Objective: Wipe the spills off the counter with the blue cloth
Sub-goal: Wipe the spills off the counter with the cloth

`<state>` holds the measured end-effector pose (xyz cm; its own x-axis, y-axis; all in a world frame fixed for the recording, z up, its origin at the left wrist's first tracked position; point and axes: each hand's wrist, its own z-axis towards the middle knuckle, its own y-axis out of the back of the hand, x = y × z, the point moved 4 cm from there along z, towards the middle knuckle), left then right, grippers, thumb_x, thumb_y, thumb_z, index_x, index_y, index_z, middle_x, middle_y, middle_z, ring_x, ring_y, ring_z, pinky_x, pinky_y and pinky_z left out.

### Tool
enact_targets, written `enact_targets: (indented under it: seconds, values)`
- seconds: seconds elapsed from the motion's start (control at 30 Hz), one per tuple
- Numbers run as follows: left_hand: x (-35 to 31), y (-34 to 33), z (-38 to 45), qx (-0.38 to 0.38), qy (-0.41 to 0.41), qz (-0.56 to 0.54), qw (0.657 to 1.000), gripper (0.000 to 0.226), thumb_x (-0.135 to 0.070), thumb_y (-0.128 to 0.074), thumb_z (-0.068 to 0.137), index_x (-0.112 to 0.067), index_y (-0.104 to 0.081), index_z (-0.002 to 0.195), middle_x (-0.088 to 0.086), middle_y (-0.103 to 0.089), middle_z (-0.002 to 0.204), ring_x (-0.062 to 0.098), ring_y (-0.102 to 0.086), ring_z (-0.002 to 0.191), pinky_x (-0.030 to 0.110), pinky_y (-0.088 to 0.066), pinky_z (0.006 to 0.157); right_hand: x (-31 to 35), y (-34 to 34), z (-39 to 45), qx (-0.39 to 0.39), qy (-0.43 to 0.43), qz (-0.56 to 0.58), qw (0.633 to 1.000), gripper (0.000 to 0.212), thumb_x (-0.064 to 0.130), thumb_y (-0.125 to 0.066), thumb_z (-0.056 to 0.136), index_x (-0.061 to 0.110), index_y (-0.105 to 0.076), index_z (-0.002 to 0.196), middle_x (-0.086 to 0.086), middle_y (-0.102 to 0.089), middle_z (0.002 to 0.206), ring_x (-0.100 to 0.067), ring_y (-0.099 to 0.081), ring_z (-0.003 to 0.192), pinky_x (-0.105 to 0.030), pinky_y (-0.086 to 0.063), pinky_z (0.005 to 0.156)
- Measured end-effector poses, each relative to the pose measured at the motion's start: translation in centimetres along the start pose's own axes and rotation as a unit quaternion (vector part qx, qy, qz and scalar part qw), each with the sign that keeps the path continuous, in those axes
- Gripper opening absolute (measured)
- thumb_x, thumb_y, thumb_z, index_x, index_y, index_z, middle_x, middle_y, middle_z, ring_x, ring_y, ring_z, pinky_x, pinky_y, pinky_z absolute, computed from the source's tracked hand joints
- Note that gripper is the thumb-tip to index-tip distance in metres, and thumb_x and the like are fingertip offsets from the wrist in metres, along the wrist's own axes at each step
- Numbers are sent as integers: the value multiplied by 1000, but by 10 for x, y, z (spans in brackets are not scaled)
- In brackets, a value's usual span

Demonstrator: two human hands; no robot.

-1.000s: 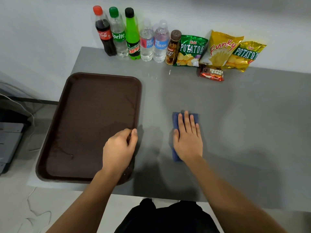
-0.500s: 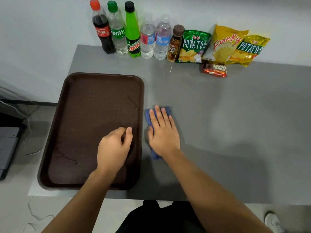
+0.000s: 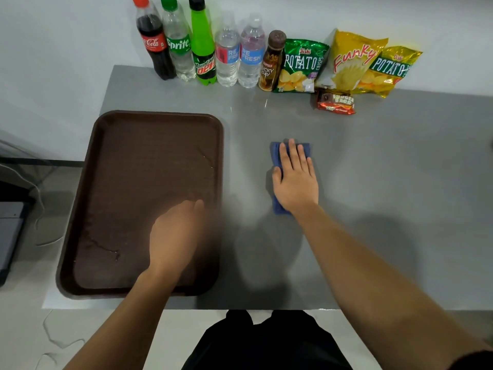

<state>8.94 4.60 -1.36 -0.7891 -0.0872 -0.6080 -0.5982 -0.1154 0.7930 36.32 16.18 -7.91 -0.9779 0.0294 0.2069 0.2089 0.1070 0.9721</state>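
A folded blue cloth (image 3: 276, 158) lies flat on the grey counter (image 3: 373, 182), right of the tray. My right hand (image 3: 294, 180) presses down on it with straight, spread fingers, so only the cloth's far edge and left side show. My left hand (image 3: 176, 236) is blurred and lies over the near right part of the brown tray (image 3: 128, 169), fingers together and pointing away from me; whether it touches the tray I cannot tell. A faint wet sheen shows on the counter between tray and cloth.
Several drink bottles (image 3: 202, 49) stand in a row along the back wall. Three snack bags (image 3: 346, 62) lean beside them, with a small red packet (image 3: 336, 101) in front. The tray carries thin wet streaks. The counter's near edge runs just before my body.
My right hand slid the cloth left up to the tray's edge, then back right toward the counter's middle. My left hand shifted from the tray's right rim onto its surface.
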Motion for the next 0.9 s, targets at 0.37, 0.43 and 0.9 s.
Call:
enact_targets:
  seconds: [0.37,0.43,0.9]
  values:
    - [-3,-4,0,0,-20,-14,1000,44,-34,-50,108,-20,-49,66,-5,-45,54,15,-47,48,33,-37,46,39,-38,-181,-55,46,-3,997,64,35,-37,105,16,-20,164,-7,-17,172,-26,-13,159,-47,-23,127]
    - [-3,-4,-1,2,-26,-12,1000,43,-34,-50,108,-19,-51,67,-5,-45,53,15,-48,48,34,-39,46,60,-43,-184,-46,68,3,997,65,36,-39,105,16,-18,164,-7,-15,172,-26,-10,160,-47,-22,127]
    - [-10,-9,-6,0,-32,1,999,45,-37,-50,108,-17,-49,67,-4,-40,51,16,-45,49,33,-34,49,-3,-22,-133,-39,-29,-4,999,63,38,-31,104,20,-19,164,-2,-13,172,-21,-10,160,-43,-15,129]
